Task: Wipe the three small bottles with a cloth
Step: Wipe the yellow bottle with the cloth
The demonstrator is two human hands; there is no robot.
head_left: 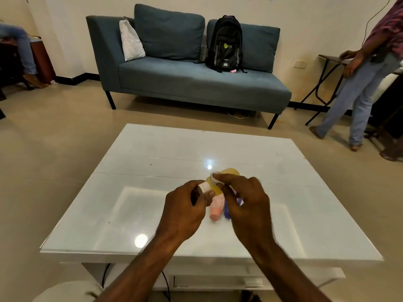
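My left hand (187,208) holds a small yellow bottle (229,172) by its white cap end (204,188), lifted over the white table (152,171). My right hand (246,201) pinches a small white cloth (214,178) against the yellow bottle's side. Below the hands a pink bottle (216,209) lies on the table. Beside it lies a purple bottle (226,211), mostly hidden by my right hand.
A blue sofa (185,79) with a black backpack (225,44) stands beyond the table. A person in jeans (357,90) stands at the right by a folding table (327,59). Another person's legs (24,51) show at far left.
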